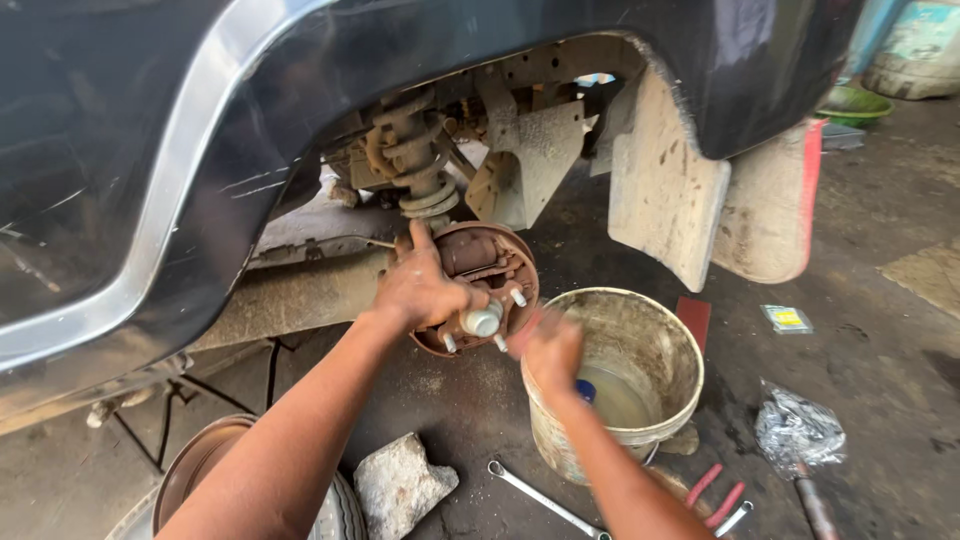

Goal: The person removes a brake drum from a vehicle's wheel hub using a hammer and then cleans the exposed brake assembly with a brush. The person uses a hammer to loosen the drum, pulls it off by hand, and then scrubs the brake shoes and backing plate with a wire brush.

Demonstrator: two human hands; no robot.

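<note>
Head camera view, looking down under a raised dark car body with its wheel removed. The left hand (425, 285) curls closed over the upper left edge of a rusty brake backing plate (478, 285), thumb pointing up, apparently steadying the assembly against the work done at its face. At the plate's centre a pale metal hub (482, 321) sticks out toward the viewer, ringed by bare wheel studs (518, 297), which show because no wheel or drum covers them. The right hand (550, 350) is blurred with motion just right of the plate's lower edge; whether it is clenched, or holding something reddish, cannot be told. Above the plate a dusty coil spring (415, 155) rises into the wheel arch, and a mud-caked mudflap (665, 190) hangs to the right. Directly under the right hand stands a dirty bucket (655, 345) holding a shallow pool of cloudy liquid, set close enough to reach without moving. On the oily concrete floor in front lie a combination wrench (540, 497), a chunk of stone (398, 485), red-handled pliers (718, 492) and crumpled foil (797, 432). A removed brake drum (195, 465) rests at lower left.
</note>
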